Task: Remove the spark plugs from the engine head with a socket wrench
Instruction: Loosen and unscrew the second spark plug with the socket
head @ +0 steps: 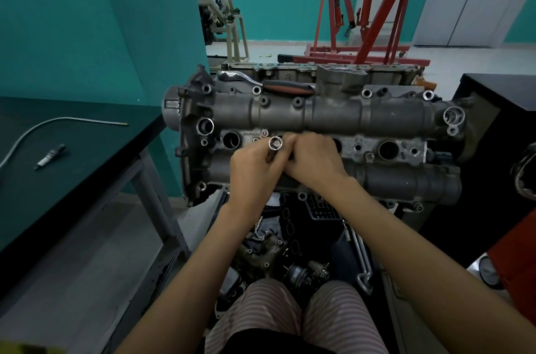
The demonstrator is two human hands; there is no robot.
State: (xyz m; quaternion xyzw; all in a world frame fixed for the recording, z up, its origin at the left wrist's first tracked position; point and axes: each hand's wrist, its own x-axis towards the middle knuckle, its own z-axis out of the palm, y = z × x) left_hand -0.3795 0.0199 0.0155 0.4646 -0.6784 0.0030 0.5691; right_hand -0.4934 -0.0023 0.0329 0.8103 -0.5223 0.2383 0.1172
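Head camera: a grey engine head [319,119] is lying across the middle of the scene, its long side running left to right, with a row of round plug holes along its near half. Both hands are meeting over the second hole from the left. The left hand [255,168] is gripping a shiny metal socket [275,143], whose open end is pointing up toward the camera. The right hand [313,162] is curling its fingers against the left hand and the socket; whether it is pinching the socket itself I cannot tell. The leftmost hole [231,140] and a hole [388,150] farther right are showing dark and open.

The ratchet wrench [266,84], with a black and orange handle, is resting on the far edge of the engine head, untouched. A single spark plug [50,156] is lying on the dark green bench [72,174] to the left, well apart from the engine, beside a bent grey tube [43,127].

Below the engine, loose parts and a chain are sitting in a dark tray [290,237] near the person's striped trousers. The room is showing walls painted teal below and white above, a pale floor, a red engine hoist [368,11] at the far right, and a cream frame stand [229,20] holding another engine.
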